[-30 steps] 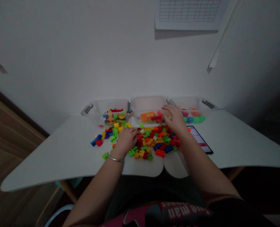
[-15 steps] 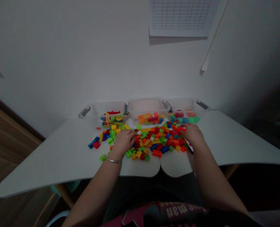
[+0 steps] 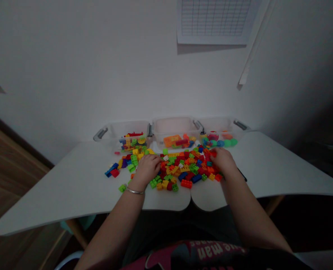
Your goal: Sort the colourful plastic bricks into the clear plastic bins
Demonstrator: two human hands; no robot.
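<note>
A loose heap of small plastic building bricks [image 3: 180, 167] in red, green, yellow, orange and blue lies spread across the middle of the pale white tabletop [image 3: 70, 183], between the person's two forearms; the left hand [image 3: 148, 167], with a thin metal bangle [image 3: 134, 191] at its wrist, rests palm down on the left edge of the heap, fingers curled onto the bricks beneath them; whether it grips any one brick cannot be told, since the fingertips are hidden; the right hand [image 3: 222, 159] lies palm down on the right edge of the heap, fingers bent over red and orange bricks at the far corner; its grasp, too, cannot be told from this view. A few bricks sit apart from the heap on the left: a blue and red pair [image 3: 112, 171] and a single green brick [image 3: 122, 187] just beside the left wrist. A dark flat phone [image 3: 241, 174] shows only as a thin edge behind the right wrist. Along the far side of the table, against the white wall, stand three clear plastic tubs with grey handles; the left tub [image 3: 121, 131] holds mixed bricks; the middle tub [image 3: 174, 129] holds orange and red pieces; the right tub [image 3: 219, 125] holds rounded green, blue and red pieces, and stands nearest the right hand.
</note>
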